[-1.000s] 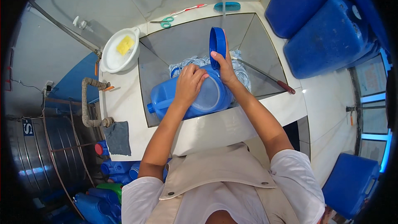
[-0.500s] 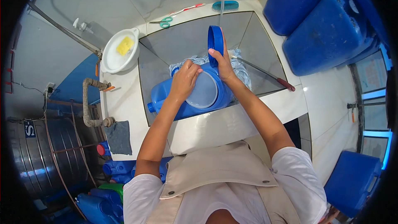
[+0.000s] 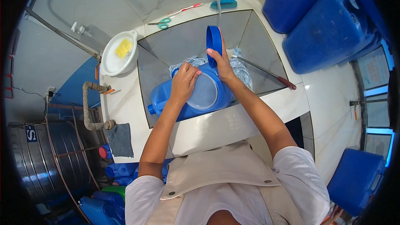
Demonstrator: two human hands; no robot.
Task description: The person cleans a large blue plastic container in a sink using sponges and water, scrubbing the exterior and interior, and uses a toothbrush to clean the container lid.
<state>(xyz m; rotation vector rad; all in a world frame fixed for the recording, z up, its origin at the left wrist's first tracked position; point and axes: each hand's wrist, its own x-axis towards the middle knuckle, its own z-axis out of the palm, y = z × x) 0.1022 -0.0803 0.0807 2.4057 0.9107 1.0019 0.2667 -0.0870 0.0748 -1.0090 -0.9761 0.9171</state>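
A blue plastic water jug (image 3: 218, 96) lies on its side in the tiled sink, its small capped spout (image 3: 151, 109) to the left. The jug's wide round mouth faces me, covered by a translucent whitish inner lid (image 3: 203, 93). My left hand (image 3: 185, 82) is closed, its fingertips bent over the upper left edge of that inner lid. Held upright in my right hand (image 3: 221, 63), just above the jug, is a blue ring-shaped screw cap (image 3: 214, 41), thumb on the near side and fingers behind. My right wrist is close to the jug's side.
Under the jug lies a bunched striped cloth (image 3: 241, 73); a red-handled rod (image 3: 271, 74) leans over the sink's right edge. A white basin (image 3: 121, 64) with a yellow sponge, scissors (image 3: 163, 24), a toothbrush (image 3: 187, 8) and a teal brush (image 3: 224, 4) line the ledge. Large blue containers (image 3: 325, 33) stand right.
The view has shifted slightly. My left fingers have moved a little along the edge of the inner lid. The right hand still holds the screw cap in about the same place.
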